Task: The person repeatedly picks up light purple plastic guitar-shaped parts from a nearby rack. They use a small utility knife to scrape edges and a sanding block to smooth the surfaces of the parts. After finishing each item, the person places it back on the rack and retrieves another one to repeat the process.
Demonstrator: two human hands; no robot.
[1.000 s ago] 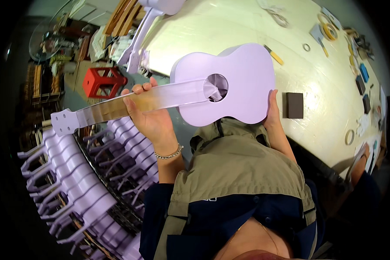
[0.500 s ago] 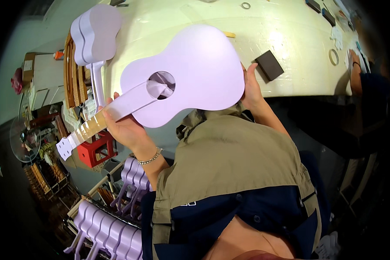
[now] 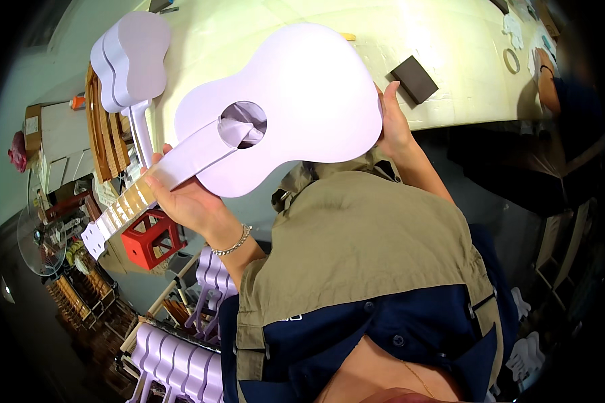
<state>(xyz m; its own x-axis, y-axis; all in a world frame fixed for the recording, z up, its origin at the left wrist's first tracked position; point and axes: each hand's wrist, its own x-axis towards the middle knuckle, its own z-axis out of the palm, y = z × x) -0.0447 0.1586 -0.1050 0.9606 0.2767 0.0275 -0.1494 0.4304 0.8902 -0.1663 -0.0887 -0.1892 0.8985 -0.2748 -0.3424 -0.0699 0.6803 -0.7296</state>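
Note:
Across my front I hold a lilac ukulele (image 3: 316, 94) without strings, its top facing up. My left hand (image 3: 188, 201) wraps round its neck, where tape covers part of the fingerboard. My right hand (image 3: 394, 121) grips the rounded lower end of the body, its thumb up at the edge and its other fingers hidden behind. Some lilac material shows inside the round sound hole. Close to my right thumb, a dark brown block (image 3: 415, 79) lies on the table (image 3: 464, 67).
More lilac ukulele bodies (image 3: 138, 60) stand at the table's left end. A row of lilac ukuleles (image 3: 178, 363) hangs on a rack at lower left, near a red stool (image 3: 151, 238). At far right a co-worker's hand (image 3: 544, 64) rests near a tape roll (image 3: 511, 62).
The view has shifted slightly. The ukulele has moved a little and its body tilts somewhat differently, catching more light. Both my hands keep their hold.

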